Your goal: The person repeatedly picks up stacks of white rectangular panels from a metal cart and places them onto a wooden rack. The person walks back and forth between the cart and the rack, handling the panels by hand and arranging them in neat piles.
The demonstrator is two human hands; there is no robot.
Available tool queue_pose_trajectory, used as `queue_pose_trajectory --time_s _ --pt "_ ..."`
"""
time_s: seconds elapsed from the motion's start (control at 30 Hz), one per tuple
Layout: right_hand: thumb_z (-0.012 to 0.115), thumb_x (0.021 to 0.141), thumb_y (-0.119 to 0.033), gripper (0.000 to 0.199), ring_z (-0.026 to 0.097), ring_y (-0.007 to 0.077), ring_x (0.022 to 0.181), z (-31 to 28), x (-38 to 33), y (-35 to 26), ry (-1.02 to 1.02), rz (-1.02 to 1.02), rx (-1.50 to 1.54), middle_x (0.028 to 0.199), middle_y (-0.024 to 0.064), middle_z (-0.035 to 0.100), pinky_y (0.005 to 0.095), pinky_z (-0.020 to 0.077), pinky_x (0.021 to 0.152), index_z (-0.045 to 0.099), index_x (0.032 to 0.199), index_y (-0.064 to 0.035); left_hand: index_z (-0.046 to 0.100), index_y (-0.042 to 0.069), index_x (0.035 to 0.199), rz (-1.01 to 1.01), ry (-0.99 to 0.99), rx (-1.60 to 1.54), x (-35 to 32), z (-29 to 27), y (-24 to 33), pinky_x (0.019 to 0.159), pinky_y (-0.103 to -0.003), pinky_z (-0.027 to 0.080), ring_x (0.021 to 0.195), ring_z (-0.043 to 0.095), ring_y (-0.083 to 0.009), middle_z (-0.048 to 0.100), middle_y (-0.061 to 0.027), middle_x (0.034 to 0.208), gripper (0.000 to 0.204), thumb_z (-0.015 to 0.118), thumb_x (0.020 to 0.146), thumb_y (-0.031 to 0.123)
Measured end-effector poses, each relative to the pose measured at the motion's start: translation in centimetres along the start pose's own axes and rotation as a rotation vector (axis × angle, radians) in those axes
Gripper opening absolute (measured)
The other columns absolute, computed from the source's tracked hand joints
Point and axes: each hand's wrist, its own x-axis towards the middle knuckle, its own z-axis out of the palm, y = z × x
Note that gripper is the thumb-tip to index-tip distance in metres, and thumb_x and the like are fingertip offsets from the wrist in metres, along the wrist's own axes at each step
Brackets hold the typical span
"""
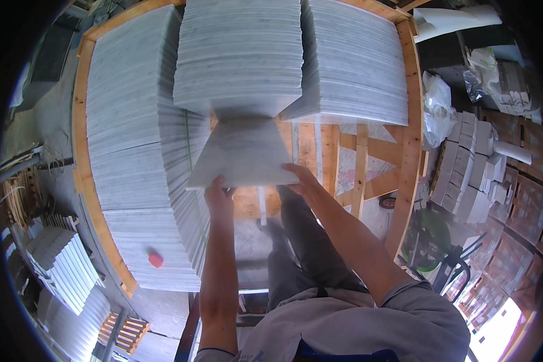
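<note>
the left hand (219, 189) and right hand (301, 177) both hold the pale slab (242, 151), each grip closed at its near end.

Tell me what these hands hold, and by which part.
A pale grey slab, by its edge nearest the person: left hand left of middle, right hand at the right corner.

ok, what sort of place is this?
Likely a stone or tile workshop or warehouse: grey-white slabs packed in rows inside an open wooden crate, and a slatted wooden pallet at lower left.
</note>
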Motion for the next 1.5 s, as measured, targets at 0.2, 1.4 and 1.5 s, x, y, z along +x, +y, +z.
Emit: queue_pose_trajectory --time_s 0.2,1.4,1.5 --pt "0.062 0.078 -0.012 0.032 0.054 0.0268 0.087 0.7 -0.1 -1.1 -0.098 0.016 -0.039 0.093 0.0132 0.054 0.0352 0.0454 0.068 0.049 0.102 0.0040 0.046 -0.005 0.107 0.269 -0.168 0.367 0.9 -0.4 0.3 0.075 -0.037 0.052 0.093 0.056 -0.0256 0.052 -0.0145 0.104 0.033 0.052 0.084 0.019" --pt "0.056 0.082 -0.027 0.033 0.064 0.0288 0.070 -31.4 -25.0 13.6 0.248 -0.148 -0.682 0.087 0.0171 0.063 0.0409 0.0516 0.058 0.053 0.099 0.0015 0.052 0.005 0.091 -0.357 -0.037 0.807 -25.7 -34.8 -20.9 0.051 -0.035 0.048 0.063 0.058 -0.0205 0.053 -0.0063 0.076 0.025 0.049 0.082 0.028" --pt "0.056 0.082 -0.026 0.033 0.064 0.0293 0.072 -34.9 -27.1 15.3 0.267 -0.108 -0.773 0.090 0.0173 0.062 0.0409 0.0518 0.060 0.052 0.100 0.0015 0.053 0.006 0.092 -0.340 0.014 0.701 -28.0 -40.0 -22.4 0.051 -0.035 0.050 0.061 0.059 -0.0201 0.054 -0.0061 0.076 0.024 0.049 0.083 0.029"
